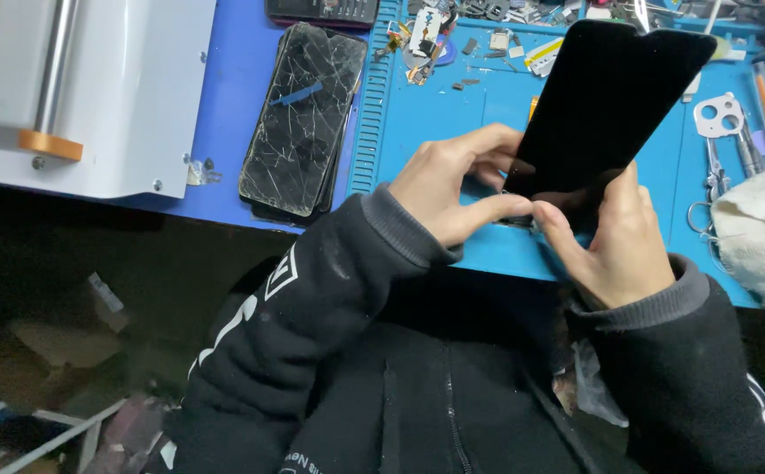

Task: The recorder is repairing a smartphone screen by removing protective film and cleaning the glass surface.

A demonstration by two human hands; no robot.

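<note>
I hold a black phone screen panel (606,101) tilted up over the blue work mat (453,114). My left hand (453,180) grips its lower left edge, with thumb and fingers pinched at the bottom corner. My right hand (615,237) supports the panel's bottom edge from below, its thumb meeting my left thumb at a small part there. Both sleeves are dark with grey cuffs.
A stack of cracked phone screens (303,118) lies left of the mat. A white machine (93,88) with an orange knob stands at the far left. Small parts and tools litter the mat's back edge; scissors (711,175) and a white cloth (764,237) lie to the right.
</note>
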